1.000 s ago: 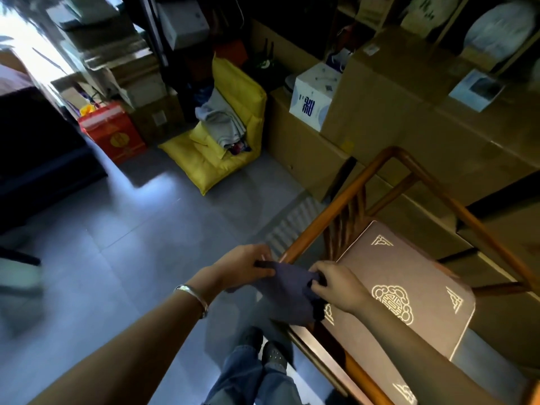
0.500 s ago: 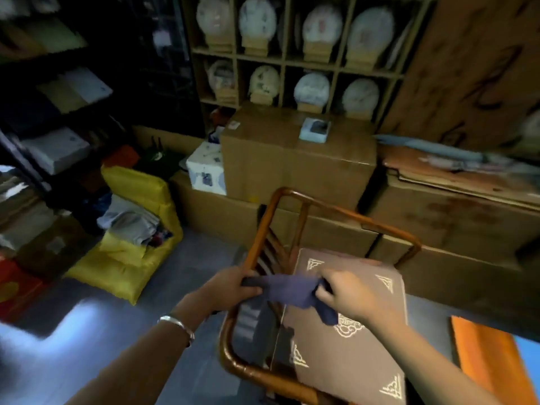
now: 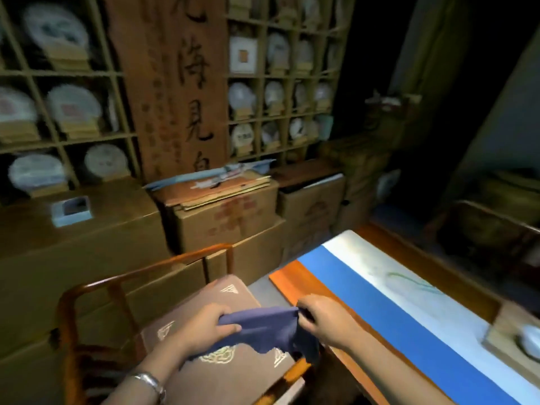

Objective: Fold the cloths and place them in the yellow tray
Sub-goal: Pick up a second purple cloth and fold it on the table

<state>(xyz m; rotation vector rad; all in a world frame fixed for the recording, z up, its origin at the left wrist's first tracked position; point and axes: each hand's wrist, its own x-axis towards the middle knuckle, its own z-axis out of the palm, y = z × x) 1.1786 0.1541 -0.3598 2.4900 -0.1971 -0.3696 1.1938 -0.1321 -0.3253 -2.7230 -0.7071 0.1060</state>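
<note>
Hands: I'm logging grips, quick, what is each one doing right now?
Left hand: closed, gripping one end of the dark blue cloth.
Right hand: closed, pinching the cloth's other end.

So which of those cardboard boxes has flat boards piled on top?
The middle cardboard box with red print, below the wooden calligraphy plank; its neighbours lack such a pile.
</note>
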